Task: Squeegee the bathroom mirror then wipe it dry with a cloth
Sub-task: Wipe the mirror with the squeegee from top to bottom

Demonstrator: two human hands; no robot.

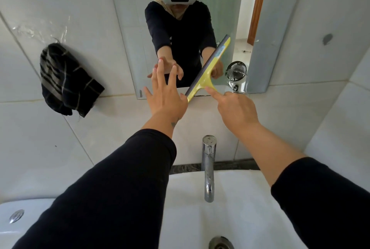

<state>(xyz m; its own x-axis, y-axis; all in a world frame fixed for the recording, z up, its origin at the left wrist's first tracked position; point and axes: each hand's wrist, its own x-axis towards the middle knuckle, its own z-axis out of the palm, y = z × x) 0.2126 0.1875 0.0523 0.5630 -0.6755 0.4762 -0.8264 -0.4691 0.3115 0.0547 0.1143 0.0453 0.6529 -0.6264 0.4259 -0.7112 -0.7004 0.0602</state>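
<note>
A frameless bathroom mirror (136,34) hangs on the white tiled wall above the sink. A yellow squeegee (208,70) with a grey rubber blade lies tilted against the mirror's lower part, its blade running from lower left to upper right. My right hand (234,110) grips its handle, index finger stretched along it. My left hand (165,94) is open with fingers spread, fingertips at or near the glass just left of the squeegee. A dark striped cloth (66,80) hangs on the wall to the left of the mirror.
A chrome tap (208,168) stands below the hands over the white sink (230,218), whose drain (221,243) shows at the bottom edge. The mirror reflects a small fan (236,74) and a doorway. A toilet flush button (16,216) sits at lower left.
</note>
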